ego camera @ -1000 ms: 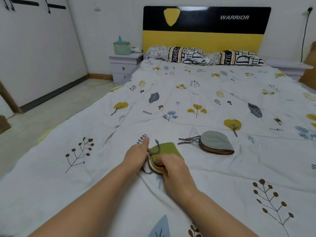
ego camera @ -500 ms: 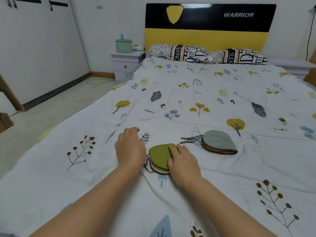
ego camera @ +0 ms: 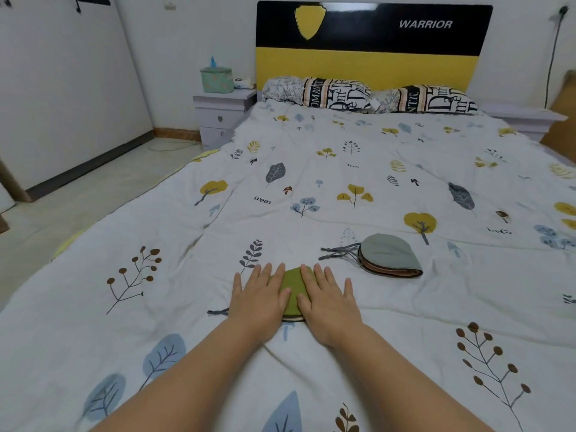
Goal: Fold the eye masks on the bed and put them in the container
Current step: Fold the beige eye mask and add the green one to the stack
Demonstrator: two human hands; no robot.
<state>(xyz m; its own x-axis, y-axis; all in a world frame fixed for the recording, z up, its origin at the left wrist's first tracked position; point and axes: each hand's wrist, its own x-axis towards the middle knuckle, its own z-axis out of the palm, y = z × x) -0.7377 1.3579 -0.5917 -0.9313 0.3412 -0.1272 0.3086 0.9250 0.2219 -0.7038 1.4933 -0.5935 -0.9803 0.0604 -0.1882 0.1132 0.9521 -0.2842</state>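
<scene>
A folded green eye mask (ego camera: 292, 291) lies on the bed's leaf-print quilt (ego camera: 343, 198), mostly covered by my hands. My left hand (ego camera: 260, 296) rests flat on its left half, fingers spread. My right hand (ego camera: 327, 302) lies flat on its right half, fingers apart. Only a green strip shows between them, and its grey strap end (ego camera: 218, 312) pokes out to the left. A folded grey eye mask (ego camera: 388, 255) with a brown edge and bunched straps lies to the right and farther up the bed, apart from both hands. No container for the masks is visible on the bed.
Two lettered pillows (ego camera: 367, 95) lie under the black and yellow headboard (ego camera: 367, 48). A white nightstand (ego camera: 223, 115) at the bed's left carries a teal tissue box (ego camera: 217, 78). Bare floor (ego camera: 78, 194) runs along the bed's left edge.
My hands let go of the green mask's edge and strap and now lie flat on top of it, pressing it onto the quilt. The grey mask has not moved.
</scene>
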